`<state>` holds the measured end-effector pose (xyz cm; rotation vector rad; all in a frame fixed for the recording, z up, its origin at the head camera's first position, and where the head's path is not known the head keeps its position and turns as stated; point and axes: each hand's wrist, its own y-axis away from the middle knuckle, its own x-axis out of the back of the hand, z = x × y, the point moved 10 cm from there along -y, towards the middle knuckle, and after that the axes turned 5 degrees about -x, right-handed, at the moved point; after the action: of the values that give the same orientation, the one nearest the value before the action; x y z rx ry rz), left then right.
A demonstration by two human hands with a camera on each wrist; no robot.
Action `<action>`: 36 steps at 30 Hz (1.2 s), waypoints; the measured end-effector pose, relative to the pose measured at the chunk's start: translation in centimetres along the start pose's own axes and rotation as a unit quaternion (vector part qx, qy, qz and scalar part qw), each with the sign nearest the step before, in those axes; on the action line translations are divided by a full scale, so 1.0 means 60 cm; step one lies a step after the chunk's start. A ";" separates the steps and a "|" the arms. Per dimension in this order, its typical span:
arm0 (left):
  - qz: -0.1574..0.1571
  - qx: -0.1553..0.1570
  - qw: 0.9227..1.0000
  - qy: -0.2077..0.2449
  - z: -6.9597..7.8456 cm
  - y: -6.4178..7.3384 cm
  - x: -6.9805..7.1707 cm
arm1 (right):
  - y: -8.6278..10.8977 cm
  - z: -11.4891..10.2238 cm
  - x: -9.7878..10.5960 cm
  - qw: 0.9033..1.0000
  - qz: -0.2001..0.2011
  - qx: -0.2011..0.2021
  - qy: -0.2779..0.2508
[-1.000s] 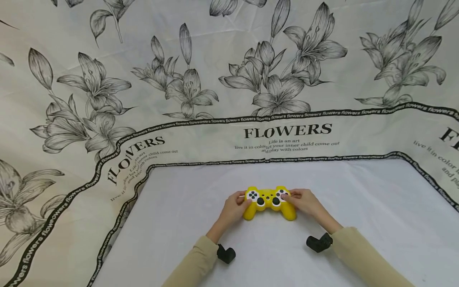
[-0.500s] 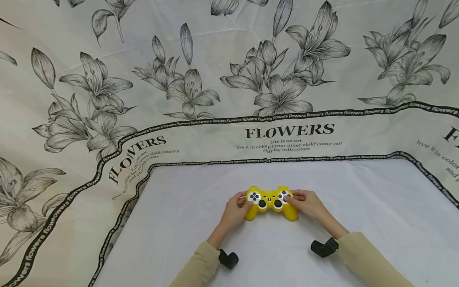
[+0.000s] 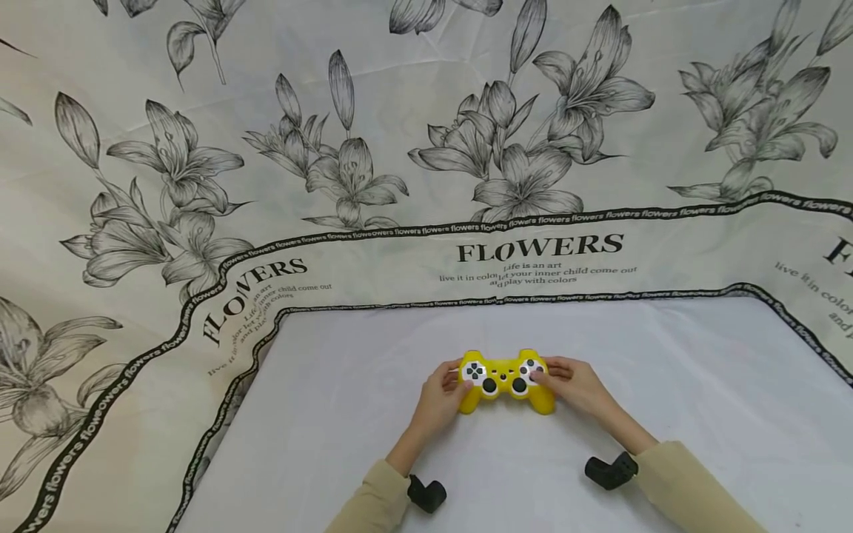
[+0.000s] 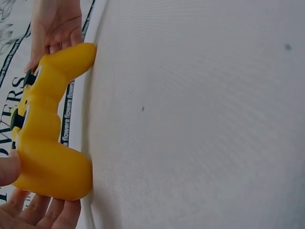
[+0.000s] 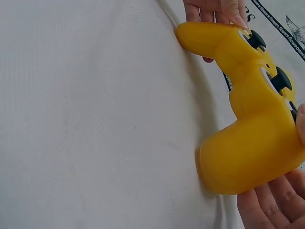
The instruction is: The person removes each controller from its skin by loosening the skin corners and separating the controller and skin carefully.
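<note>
A yellow game controller (image 3: 504, 368) with white button areas and two black thumbsticks is held between both hands, its face toward the head camera. The left hand (image 3: 437, 396) grips its left side, thumb on the front near the direction pad and fingers behind. On the other side, the right hand (image 3: 582, 385) pinches the right edge, thumb over the round buttons. In the left wrist view, fingers curl under the yellow grip (image 4: 57, 174). The right wrist view has the controller's near handle (image 5: 238, 157) close to the white surface; whether it touches cannot be told.
A white cloth-covered table (image 3: 333, 414) spreads beneath the hands. Behind it hangs a curtain (image 3: 373, 266) printed with lilies and the word FLOWERS. Black wrist devices (image 3: 426, 494) sit by both sleeves.
The controller and both hands appear slightly lower and farther right in the head view, partly along with a small shift of the camera. Both hands keep their hold.
</note>
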<state>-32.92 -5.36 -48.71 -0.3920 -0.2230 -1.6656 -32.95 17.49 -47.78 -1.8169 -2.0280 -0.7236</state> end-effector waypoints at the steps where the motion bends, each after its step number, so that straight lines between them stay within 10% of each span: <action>1: 0.000 -0.004 1.000 -0.001 0.000 0.001 0.000 | 0.001 0.000 0.000 1.000 0.002 0.000 0.000; 24: -0.005 0.001 1.000 0.019 0.020 0.016 0.002 | 0.029 -0.006 0.007 0.999 -0.028 0.033 -0.013; 36: -0.014 -0.032 0.998 0.045 0.036 -0.003 0.004 | 0.030 -0.041 0.025 0.992 -0.026 0.124 -0.005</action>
<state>-32.85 -4.75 -46.63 -0.3610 -0.1092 -1.7176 -31.61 17.43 -44.67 -1.6359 -2.0744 -0.4532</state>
